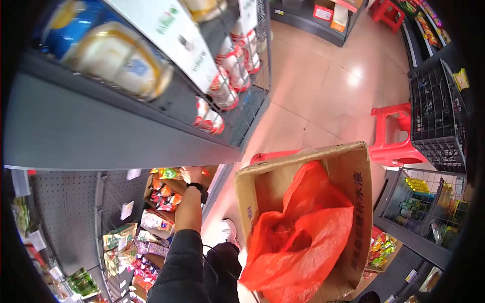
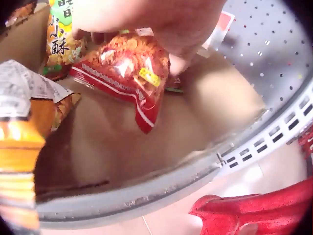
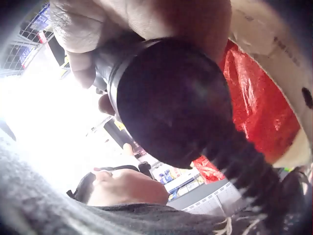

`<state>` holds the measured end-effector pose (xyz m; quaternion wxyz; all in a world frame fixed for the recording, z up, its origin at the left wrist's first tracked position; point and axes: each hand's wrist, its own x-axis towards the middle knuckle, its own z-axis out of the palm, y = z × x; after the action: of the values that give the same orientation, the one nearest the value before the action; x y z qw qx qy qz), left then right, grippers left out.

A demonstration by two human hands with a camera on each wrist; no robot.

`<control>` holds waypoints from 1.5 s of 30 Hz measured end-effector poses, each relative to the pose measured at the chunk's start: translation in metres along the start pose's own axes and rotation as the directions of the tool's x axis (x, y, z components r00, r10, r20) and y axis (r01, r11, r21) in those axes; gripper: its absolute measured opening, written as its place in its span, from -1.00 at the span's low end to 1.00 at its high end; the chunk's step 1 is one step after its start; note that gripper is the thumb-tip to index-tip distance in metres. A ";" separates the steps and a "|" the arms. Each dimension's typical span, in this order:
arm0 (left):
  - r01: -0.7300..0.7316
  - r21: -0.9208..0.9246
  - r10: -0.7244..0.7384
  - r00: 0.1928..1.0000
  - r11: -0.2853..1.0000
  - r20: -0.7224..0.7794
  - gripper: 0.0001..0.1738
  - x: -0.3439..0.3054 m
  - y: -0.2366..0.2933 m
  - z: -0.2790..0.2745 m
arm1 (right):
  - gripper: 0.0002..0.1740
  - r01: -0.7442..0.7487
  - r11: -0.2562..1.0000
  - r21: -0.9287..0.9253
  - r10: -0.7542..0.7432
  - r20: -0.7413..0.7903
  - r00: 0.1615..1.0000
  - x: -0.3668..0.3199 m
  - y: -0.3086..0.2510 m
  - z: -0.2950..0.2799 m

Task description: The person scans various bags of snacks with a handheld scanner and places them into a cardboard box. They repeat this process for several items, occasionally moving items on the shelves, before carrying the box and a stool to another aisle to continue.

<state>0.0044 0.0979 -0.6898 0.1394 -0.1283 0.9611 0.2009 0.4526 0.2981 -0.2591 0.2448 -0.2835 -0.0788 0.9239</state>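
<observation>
My left hand (image 1: 186, 175) reaches into a cardboard box of snack packets on the lower shelf. In the left wrist view, the thumb and fingers of this hand (image 2: 151, 19) pinch a clear and red snack packet (image 2: 129, 66) from above. A green and yellow packet (image 2: 61, 46) stands beside it, and an orange packet (image 2: 22, 137) is at the left. My right hand (image 3: 142, 19) is curled round a dark, round-ended object (image 3: 171, 103) that I cannot identify; the head view does not show this hand. A large carton (image 1: 362, 227) holds a crumpled red plastic bag (image 1: 303, 227).
A grey shelf edge (image 1: 116, 126) with cans above it juts in at the upper left. Red stools (image 1: 394, 131) and a black crate (image 1: 437, 116) stand on the right. Beside the carton is the tiled floor (image 1: 313, 76). More snack packets (image 1: 146, 267) lie on the lower shelves.
</observation>
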 end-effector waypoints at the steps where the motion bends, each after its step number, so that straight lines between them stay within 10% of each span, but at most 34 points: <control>1: -0.074 -0.060 0.062 0.980 0.995 -0.191 -0.14 -0.004 -0.010 0.004 | -0.46 -0.005 1.000 -0.016 0.005 -0.002 1.000 -0.003 -0.001 0.007; 2: -0.156 -0.101 0.105 0.915 0.983 -0.389 -0.15 -0.007 -0.024 0.002 | -0.48 -0.015 1.000 -0.025 0.015 0.000 1.000 -0.009 -0.002 0.016; 4: -0.338 -0.230 0.263 0.916 0.913 -0.301 -0.04 -0.033 -0.048 -0.018 | -0.51 -0.023 0.997 -0.069 0.023 0.008 1.000 -0.023 -0.007 0.042; 7: -0.262 -0.380 0.325 0.939 0.887 0.113 0.00 -0.161 -0.019 -0.157 | -0.55 -0.066 0.975 -0.211 0.075 0.035 0.997 -0.043 -0.021 0.101; 9: -0.109 -0.528 0.355 0.849 0.842 0.392 -0.07 -0.236 -0.026 -0.234 | -0.59 -0.073 0.905 -0.419 0.094 0.031 0.995 -0.064 -0.035 0.151; 10: 0.228 -0.831 0.403 0.789 0.508 0.463 -0.04 -0.284 -0.018 -0.274 | -0.60 -0.079 0.831 -0.550 0.107 0.019 0.994 -0.074 -0.038 0.180; 11: 0.368 -0.675 0.287 0.699 0.640 0.654 -0.09 -0.323 0.018 -0.357 | -0.62 -0.080 0.725 -0.684 0.114 0.005 0.993 -0.085 -0.040 0.209; 14: 0.195 -0.880 0.597 0.669 0.434 0.443 -0.22 -0.384 0.035 -0.451 | -0.66 -0.019 0.358 -0.933 0.141 0.034 0.989 -0.099 -0.008 0.258; 16: -0.196 -0.816 0.612 0.757 0.544 0.227 -0.31 -0.409 0.072 -0.516 | -0.58 0.117 0.411 -0.904 0.190 0.211 0.959 -0.080 0.047 0.234; 18: -0.287 -0.648 0.471 0.873 0.705 0.125 -0.28 -0.428 0.102 -0.582 | -0.39 0.219 0.505 -0.835 0.166 0.343 0.925 -0.087 0.079 0.272; 22: -0.509 -0.783 0.546 0.794 0.358 -0.266 -0.11 -0.431 0.108 -0.647 | -0.37 0.399 0.565 -0.722 -0.004 0.481 0.877 -0.079 0.114 0.333; 26: -0.021 -0.996 0.671 0.740 0.085 0.042 -0.31 -0.402 0.091 -0.699 | -0.38 0.168 0.802 -0.574 0.122 0.432 0.893 -0.080 0.120 0.364; 28: -0.077 -0.996 0.739 0.668 -0.048 -0.087 -0.39 -0.382 0.088 -0.709 | -0.40 0.186 0.731 -0.657 0.230 0.494 0.838 -0.088 0.123 0.372; 36: -0.174 -0.982 0.457 0.881 0.070 -0.124 -0.77 -0.288 0.103 -0.698 | -0.60 0.067 0.765 -0.641 0.107 0.230 0.967 -0.102 0.160 0.340; 39: -0.520 -0.806 0.390 0.830 0.282 -0.399 -0.72 -0.258 0.117 -0.702 | -0.60 0.056 0.754 -0.655 0.101 0.199 0.975 -0.109 0.162 0.315; 45: -0.658 -0.495 0.288 0.722 0.567 -0.629 -0.61 -0.214 0.149 -0.704 | -0.66 0.013 0.708 -0.706 0.094 0.113 0.989 -0.141 0.162 0.326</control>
<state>0.0057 -0.0258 0.0507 -0.2239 0.0568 0.8119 0.5362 0.3047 0.0851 0.0324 0.0915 -0.2914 -0.4362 0.8464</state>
